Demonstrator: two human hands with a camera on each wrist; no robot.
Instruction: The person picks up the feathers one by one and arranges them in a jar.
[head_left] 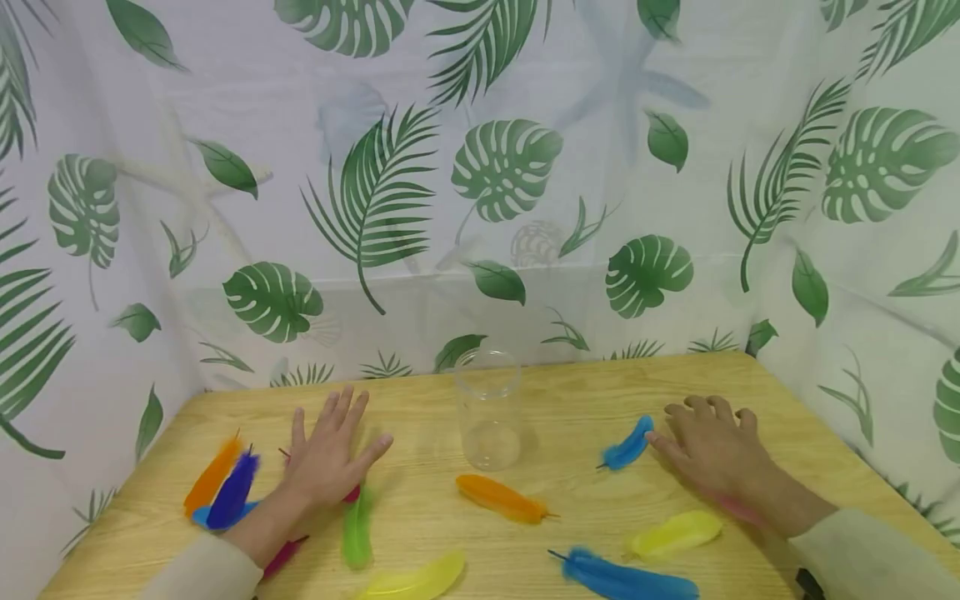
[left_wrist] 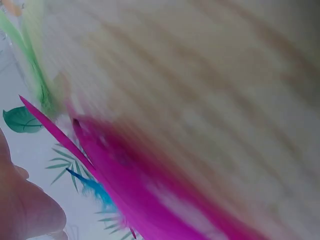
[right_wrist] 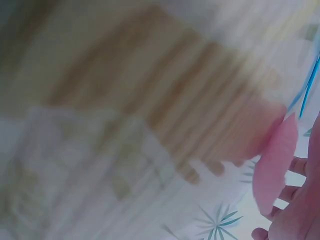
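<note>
In the head view my left hand (head_left: pixel 326 458) is spread palm down at the table's left, holding nothing. A magenta feather (head_left: pixel 281 557) lies partly hidden under that forearm, and a green feather (head_left: pixel 357 529) is just below the thumb. On the right side, my right hand (head_left: pixel 716 450) rests with fingers loosely bent and grips nothing. Its thumb is close by a small blue feather (head_left: pixel 628 444); whether they touch I cannot tell. A pink feather (head_left: pixel 738 507), mostly covered by the right wrist, shows better in the right wrist view. Between the hands stands a clear plastic cup (head_left: pixel 489 408), upright.
An orange feather (head_left: pixel 212 477) and a purple feather (head_left: pixel 233 492) overlap a blue one at far left. Nearer the middle lie another orange feather (head_left: pixel 498 498), yellow feathers (head_left: pixel 677 534) and a large blue feather (head_left: pixel 622 577). Leaf-printed curtains (head_left: pixel 420 325) surround the wooden table (head_left: pixel 570 392).
</note>
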